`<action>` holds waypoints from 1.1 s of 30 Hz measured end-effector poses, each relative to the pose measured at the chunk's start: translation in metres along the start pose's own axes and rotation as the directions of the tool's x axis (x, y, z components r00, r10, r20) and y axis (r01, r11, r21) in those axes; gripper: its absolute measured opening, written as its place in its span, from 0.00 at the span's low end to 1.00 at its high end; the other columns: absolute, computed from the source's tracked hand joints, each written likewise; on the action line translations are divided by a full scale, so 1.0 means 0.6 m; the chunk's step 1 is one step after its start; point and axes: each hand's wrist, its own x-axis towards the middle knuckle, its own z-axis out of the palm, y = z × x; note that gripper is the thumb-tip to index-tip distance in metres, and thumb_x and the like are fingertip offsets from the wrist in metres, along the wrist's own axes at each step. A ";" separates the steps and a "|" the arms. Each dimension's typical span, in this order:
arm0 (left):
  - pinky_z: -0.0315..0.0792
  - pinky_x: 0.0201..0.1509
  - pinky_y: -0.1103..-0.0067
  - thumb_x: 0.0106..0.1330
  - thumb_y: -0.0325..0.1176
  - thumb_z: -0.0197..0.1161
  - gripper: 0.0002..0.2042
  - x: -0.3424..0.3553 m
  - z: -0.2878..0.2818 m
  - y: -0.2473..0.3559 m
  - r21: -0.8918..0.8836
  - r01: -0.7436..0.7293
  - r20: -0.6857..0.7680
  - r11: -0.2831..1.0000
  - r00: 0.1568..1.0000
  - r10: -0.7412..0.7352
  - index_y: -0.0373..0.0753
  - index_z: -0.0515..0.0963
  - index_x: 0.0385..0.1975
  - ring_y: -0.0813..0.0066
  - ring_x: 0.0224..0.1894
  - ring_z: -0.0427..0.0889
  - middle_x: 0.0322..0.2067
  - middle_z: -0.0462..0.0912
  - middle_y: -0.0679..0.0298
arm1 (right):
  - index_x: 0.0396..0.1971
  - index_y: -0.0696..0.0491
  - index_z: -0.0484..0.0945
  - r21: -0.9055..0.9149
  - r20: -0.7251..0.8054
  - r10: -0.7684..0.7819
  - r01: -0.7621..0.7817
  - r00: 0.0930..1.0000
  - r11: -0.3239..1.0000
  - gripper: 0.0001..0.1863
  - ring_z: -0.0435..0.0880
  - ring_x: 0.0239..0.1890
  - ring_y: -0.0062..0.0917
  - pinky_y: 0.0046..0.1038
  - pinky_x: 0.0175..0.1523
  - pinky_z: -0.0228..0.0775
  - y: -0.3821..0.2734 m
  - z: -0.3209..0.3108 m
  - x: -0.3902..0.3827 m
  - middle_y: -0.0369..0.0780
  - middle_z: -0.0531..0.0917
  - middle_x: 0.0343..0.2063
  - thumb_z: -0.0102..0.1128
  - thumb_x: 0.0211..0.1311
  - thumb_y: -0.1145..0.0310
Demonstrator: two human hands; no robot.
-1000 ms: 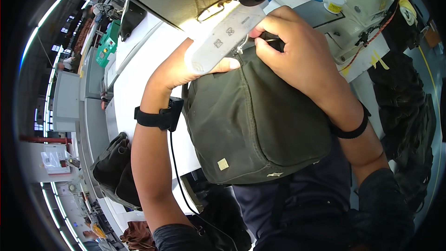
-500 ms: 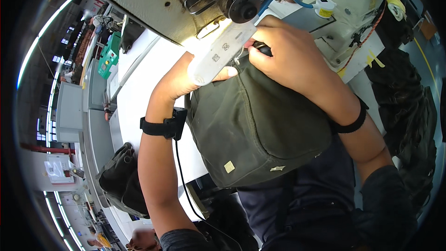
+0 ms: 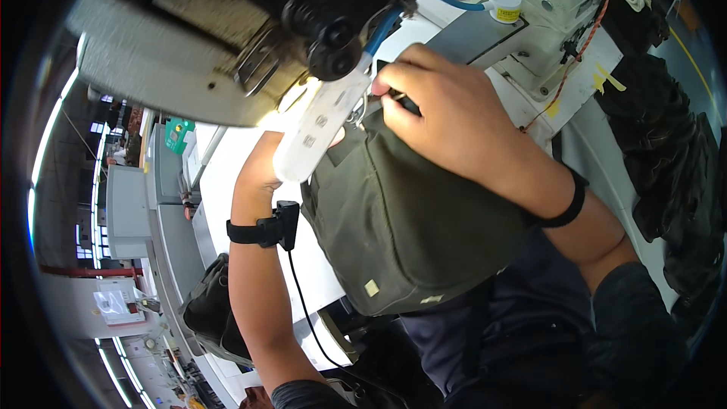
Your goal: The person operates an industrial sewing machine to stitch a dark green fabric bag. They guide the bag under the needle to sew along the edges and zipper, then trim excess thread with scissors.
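An olive-green fabric bag [image 3: 416,212] hangs over the edge of the white table against my body, with small pale patches near its bottom edge. My right hand [image 3: 450,110] is closed at the bag's top, its thumb and fingers pinching a small black piece that I cannot make out. Beside those fingertips a small metal ring or hook [image 3: 356,115] shows at the bag's edge. My left hand [image 3: 260,160] reaches to the other side of the bag's top. A white light bar [image 3: 314,136] covers most of its fingers.
A sewing machine head [image 3: 174,60] with black knobs [image 3: 335,42] hangs low over the hands. A blue cable [image 3: 454,1] runs to a round white device [image 3: 506,4]. A dark bag [image 3: 216,307] lies at left; dark fabric [image 3: 651,151] is piled at right.
The machine head and light bar now appear lower and farther left as the view shifts. Both hands stay at the bag's top, the right one still pinching the black piece.
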 end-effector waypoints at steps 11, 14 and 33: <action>0.80 0.55 0.72 0.65 0.32 0.75 0.26 -0.022 -0.059 0.085 0.325 0.233 0.079 0.917 0.959 -0.271 0.29 0.78 0.62 0.61 0.51 0.87 0.52 0.87 0.51 | 0.60 0.57 0.67 0.826 0.531 0.463 -0.556 0.709 -0.097 0.27 0.81 0.44 0.16 0.21 0.46 0.70 -0.040 0.005 -0.138 0.40 0.85 0.45 0.71 0.73 0.61; 0.81 0.55 0.71 0.67 0.33 0.74 0.25 -0.059 -0.038 0.126 0.603 0.269 0.010 0.751 0.939 -0.345 0.28 0.79 0.61 0.56 0.52 0.88 0.53 0.87 0.48 | 0.60 0.59 0.67 0.830 0.522 0.515 -0.544 0.679 -0.124 0.30 0.81 0.46 0.18 0.22 0.49 0.69 -0.031 0.020 -0.128 0.40 0.86 0.45 0.71 0.73 0.57; 0.57 0.75 0.64 0.59 0.28 0.70 0.34 -0.138 0.213 -0.031 0.968 0.065 -0.215 0.242 0.712 0.669 0.42 0.75 0.70 0.66 0.69 0.78 0.64 0.82 0.63 | 0.29 0.59 0.85 0.811 0.415 0.528 -0.564 0.741 0.154 0.18 0.79 0.21 0.14 0.20 0.28 0.69 -0.049 0.030 -0.090 0.35 0.85 0.24 0.64 0.75 0.60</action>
